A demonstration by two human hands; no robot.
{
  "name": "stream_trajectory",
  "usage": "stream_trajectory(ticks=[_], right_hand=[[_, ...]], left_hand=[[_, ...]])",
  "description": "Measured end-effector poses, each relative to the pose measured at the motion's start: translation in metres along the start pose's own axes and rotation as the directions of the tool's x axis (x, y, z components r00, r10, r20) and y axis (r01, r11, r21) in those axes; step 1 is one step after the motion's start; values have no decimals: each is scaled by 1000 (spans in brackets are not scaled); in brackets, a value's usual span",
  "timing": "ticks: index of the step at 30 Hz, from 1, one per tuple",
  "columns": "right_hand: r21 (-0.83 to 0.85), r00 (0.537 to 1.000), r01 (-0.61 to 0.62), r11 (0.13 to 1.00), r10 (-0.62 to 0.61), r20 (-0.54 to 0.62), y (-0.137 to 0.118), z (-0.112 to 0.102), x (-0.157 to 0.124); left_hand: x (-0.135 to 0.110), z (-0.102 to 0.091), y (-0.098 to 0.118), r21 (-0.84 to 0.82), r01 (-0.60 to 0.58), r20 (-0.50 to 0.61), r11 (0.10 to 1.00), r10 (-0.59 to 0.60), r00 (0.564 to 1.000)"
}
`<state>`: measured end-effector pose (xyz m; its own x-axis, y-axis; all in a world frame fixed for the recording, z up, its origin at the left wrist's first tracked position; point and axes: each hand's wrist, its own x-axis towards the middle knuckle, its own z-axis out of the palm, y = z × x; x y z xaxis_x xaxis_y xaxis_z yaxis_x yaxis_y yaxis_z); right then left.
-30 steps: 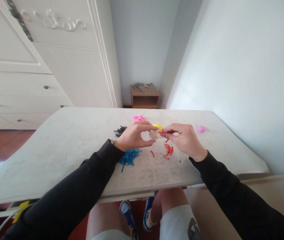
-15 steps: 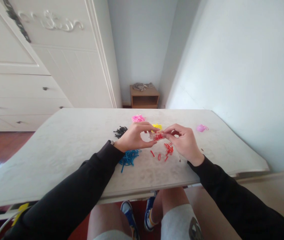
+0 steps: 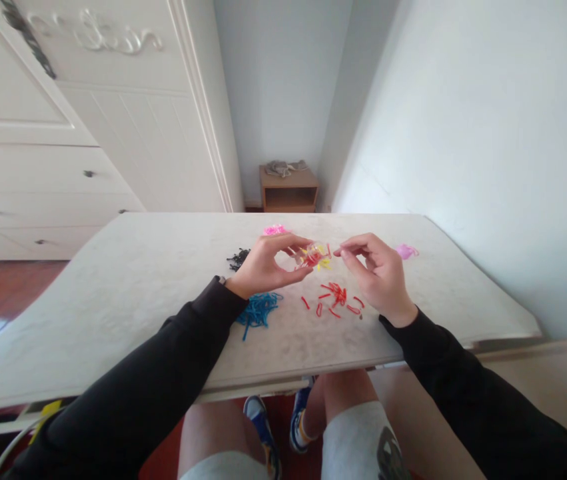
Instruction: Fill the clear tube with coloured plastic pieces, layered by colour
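My left hand [image 3: 262,265] holds a small clear container [image 3: 316,250] between thumb and fingers, tilted to the right above the table. Red rubber bands lie inside it, and some stick out at its right end. My right hand [image 3: 379,275] is just right of that end, thumb and fingertips pinched together; whether a band sits between them is too small to tell. Below the container a loose pile of red rubber bands [image 3: 336,293] is scattered on the table. Yellow bands [image 3: 324,265] show behind the container, partly hidden by it.
On the white table [image 3: 163,260] are piles of blue bands [image 3: 262,309], black bands [image 3: 236,259] and pink bands [image 3: 276,229], near my left hand. A purple object [image 3: 406,251] lies to the right. Past the far edge stands a wooden stand [image 3: 290,180] with grey cloth.
My right hand has drawn back from the container's right end and moved slightly right. More red bands now lie spread on the table, and bands poke out of the container.
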<state>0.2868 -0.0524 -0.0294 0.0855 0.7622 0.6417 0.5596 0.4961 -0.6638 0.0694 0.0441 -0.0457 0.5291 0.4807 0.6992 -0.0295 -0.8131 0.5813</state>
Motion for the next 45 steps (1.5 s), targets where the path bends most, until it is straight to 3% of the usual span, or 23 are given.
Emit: stream_trajectory(ticks=[4, 8, 10, 13, 15, 17, 23, 28, 35, 39, 41, 45], right_hand=[[-39, 993, -18, 999, 23, 119, 5, -4, -1], [-165, 964, -30, 986, 72, 256, 10, -5, -4], [-224, 920, -16, 974, 102, 378, 12, -6, -6], [-225, 800, 65, 972, 84, 594, 12, -8, -10], [-202, 734, 103, 974, 63, 676, 12, -8, -14], [-196, 711, 115, 974, 57, 701, 13, -6, -17], [-161, 724, 169, 972, -12, 690, 19, 3, -25], [-247, 745, 221, 943, 0, 667, 20, 4, -28], [-198, 878, 162, 967, -50, 476, 17, -17, -16], [-202, 932, 142, 969, -62, 358, 3, -27, -1], [-216, 938, 177, 960, -98, 334, -6, -27, 6], [-222, 903, 272, 936, -169, 394, -21, -20, 19]], left_hand=[[-1, 0, 3, -124, 96, -69, 988, -105, 992], [-1, 0, 3, -168, 141, -48, 976, -151, 987], [-1, 0, 3, -172, 154, -36, 973, -162, 986], [-1, -1, 2, -179, 159, -43, 971, -170, 985], [-1, -1, 2, -177, 153, -53, 972, -165, 985], [-1, -1, 1, -167, 151, -50, 974, -161, 986], [-1, -3, 3, -122, 150, -42, 981, -156, 987], [0, -4, 4, -66, 106, -31, 992, -109, 994], [0, -6, 0, 54, -30, 19, 998, 29, 999], [0, -7, -3, 136, -64, 84, 989, 53, 995], [-1, -6, -5, 160, -82, 105, 984, 66, 992], [-2, -5, -7, 171, -105, 125, 980, 84, 989]])
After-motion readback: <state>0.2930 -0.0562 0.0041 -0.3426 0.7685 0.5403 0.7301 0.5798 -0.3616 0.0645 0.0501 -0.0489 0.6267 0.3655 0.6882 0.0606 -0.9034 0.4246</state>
